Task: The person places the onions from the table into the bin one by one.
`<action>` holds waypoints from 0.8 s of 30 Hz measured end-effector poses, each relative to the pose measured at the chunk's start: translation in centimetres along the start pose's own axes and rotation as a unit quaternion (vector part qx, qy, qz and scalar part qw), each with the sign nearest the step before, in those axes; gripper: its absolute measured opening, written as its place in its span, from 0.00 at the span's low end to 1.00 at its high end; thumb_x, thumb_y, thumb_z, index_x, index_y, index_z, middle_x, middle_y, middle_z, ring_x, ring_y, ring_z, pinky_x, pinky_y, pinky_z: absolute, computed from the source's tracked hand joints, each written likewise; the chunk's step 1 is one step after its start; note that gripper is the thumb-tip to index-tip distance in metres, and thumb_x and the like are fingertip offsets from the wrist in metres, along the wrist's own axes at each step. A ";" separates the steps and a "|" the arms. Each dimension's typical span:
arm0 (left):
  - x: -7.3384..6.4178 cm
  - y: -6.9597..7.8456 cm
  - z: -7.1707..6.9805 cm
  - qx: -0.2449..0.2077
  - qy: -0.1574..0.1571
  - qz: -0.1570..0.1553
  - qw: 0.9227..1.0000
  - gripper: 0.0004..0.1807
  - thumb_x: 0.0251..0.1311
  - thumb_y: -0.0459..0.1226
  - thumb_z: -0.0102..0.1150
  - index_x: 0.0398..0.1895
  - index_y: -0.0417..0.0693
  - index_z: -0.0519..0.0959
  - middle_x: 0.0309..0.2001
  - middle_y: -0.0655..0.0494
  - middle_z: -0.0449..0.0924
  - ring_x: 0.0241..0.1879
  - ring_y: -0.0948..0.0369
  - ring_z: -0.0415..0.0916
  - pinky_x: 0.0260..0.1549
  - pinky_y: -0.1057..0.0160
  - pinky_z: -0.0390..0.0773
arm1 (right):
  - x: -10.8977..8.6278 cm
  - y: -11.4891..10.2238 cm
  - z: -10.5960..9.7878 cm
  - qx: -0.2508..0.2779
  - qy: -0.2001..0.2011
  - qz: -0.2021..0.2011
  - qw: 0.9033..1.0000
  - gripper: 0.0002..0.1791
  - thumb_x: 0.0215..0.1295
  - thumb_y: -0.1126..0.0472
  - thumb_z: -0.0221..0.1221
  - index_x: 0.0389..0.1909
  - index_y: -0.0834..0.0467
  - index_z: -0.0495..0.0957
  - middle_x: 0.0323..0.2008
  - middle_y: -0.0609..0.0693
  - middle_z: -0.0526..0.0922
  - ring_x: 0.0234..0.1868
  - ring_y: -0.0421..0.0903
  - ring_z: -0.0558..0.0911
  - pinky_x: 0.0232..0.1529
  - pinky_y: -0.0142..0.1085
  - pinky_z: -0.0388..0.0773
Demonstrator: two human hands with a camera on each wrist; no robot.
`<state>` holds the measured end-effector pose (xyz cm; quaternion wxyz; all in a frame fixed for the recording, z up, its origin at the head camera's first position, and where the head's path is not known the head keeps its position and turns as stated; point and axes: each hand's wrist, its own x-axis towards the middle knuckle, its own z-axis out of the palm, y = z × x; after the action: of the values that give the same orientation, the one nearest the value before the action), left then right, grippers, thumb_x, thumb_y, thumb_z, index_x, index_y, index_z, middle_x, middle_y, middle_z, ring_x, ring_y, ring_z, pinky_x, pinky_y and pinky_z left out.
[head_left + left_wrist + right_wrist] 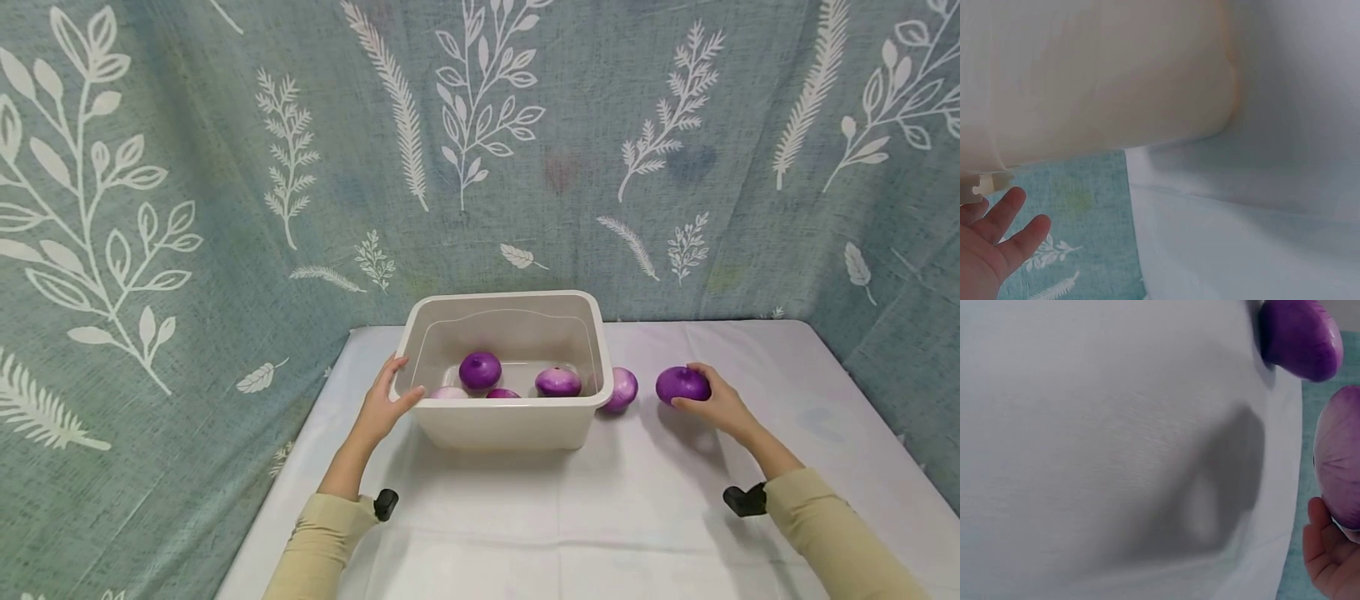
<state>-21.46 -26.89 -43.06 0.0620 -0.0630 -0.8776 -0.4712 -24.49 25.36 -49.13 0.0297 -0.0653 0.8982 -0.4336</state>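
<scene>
A beige plastic bin [502, 425] stands on the table with several purple onions in it, such as a dark one [480, 371] and a paler one [558, 382]. At the bin's front left corner is my left hand [384, 408], its spread fingers and thumb touching the rim. My right hand [716, 404] grips a purple onion [682, 384] right of the bin, fingers behind and thumb in front. That onion [1342, 456] casts a shadow on the cloth in the right wrist view. Another onion [621, 390] lies against the bin's right side.
A white cloth [525, 533] covers the table. Behind and beside it hangs a green curtain [570, 167] with white leaf patterns. A black wrist device [745, 501] sits at the right sleeve, another [386, 504] at the left.
</scene>
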 end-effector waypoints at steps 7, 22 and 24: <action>-1.0 2.9 -0.3 -0.004 0.002 0.007 1.000 0.34 0.56 0.35 0.56 0.64 0.32 0.57 0.70 0.37 0.45 0.68 0.41 0.44 0.62 0.39 0.49 | 0.8 -0.9 -1.2 -0.011 -0.007 0.000 1.000 0.43 0.58 0.50 0.60 0.65 0.66 0.49 0.61 0.74 0.58 0.56 0.71 0.64 0.52 0.61 0.66; -1.1 3.0 -0.3 -0.010 -0.002 0.002 1.000 0.35 0.56 0.36 0.56 0.65 0.32 0.56 0.70 0.37 0.44 0.68 0.41 0.43 0.62 0.39 0.50 | 2.6 -4.5 -3.1 -0.007 -0.006 -0.017 1.000 0.44 0.58 0.51 0.59 0.67 0.65 0.47 0.62 0.74 0.57 0.57 0.70 0.64 0.53 0.61 0.66; -1.1 3.0 -0.3 -0.011 -0.002 0.002 1.000 0.35 0.56 0.36 0.56 0.65 0.32 0.56 0.70 0.37 0.44 0.68 0.41 0.43 0.62 0.39 0.50 | 3.0 -5.0 -3.5 -0.009 -0.006 -0.018 1.000 0.44 0.58 0.50 0.59 0.67 0.65 0.47 0.62 0.74 0.56 0.57 0.70 0.64 0.53 0.61 0.66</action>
<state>-19.83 -25.56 -40.66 0.0606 -0.0667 -0.8723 -0.4807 -27.41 24.57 -43.03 0.0263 -0.0841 0.9007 -0.4254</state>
